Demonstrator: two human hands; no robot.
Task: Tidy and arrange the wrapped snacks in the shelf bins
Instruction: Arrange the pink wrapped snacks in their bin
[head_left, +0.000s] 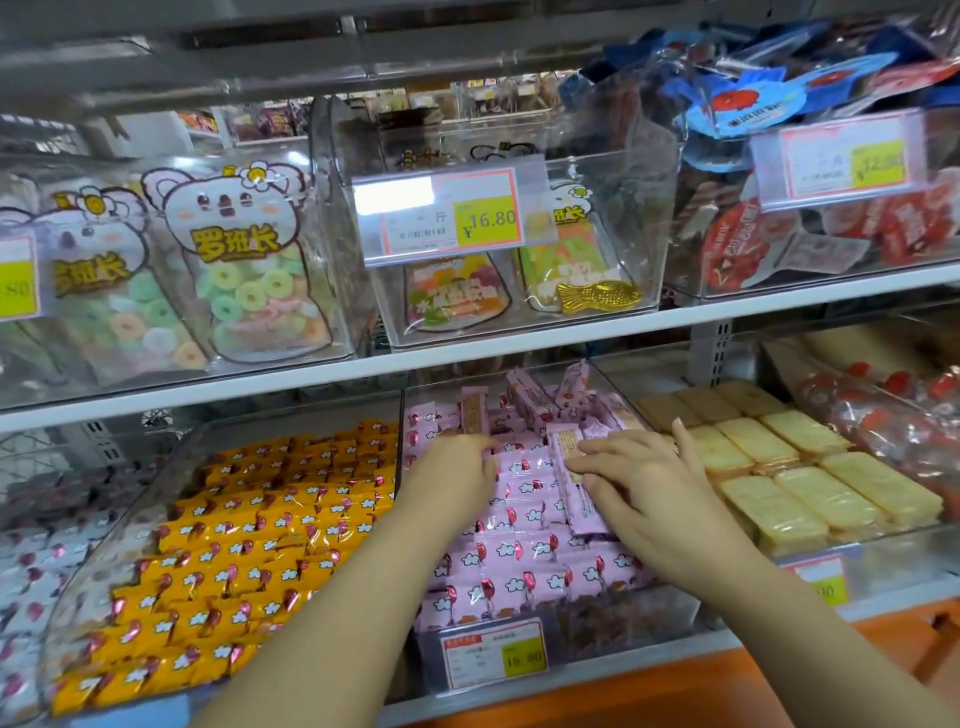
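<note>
Pink wrapped snacks (524, 551) fill the middle clear bin (670, 618) on the lower shelf, in neat rows at the front and a loose jumble (545, 402) at the back. My left hand (457, 467) reaches into the bin with its fingers curled onto the pink packs near the back left. My right hand (639, 478) lies over the packs on the right side, and its fingers pinch one upturned pink pack (569, 467) that shows its printed back. Both forearms come in from the bottom of the view.
Orange wrapped snacks (234, 545) fill the bin to the left, and pale yellow biscuit packs (779, 467) fill the bin to the right. The upper shelf holds clear bins of gummy bags (249, 260) behind price tags (452, 213). An orange ledge (675, 691) runs below.
</note>
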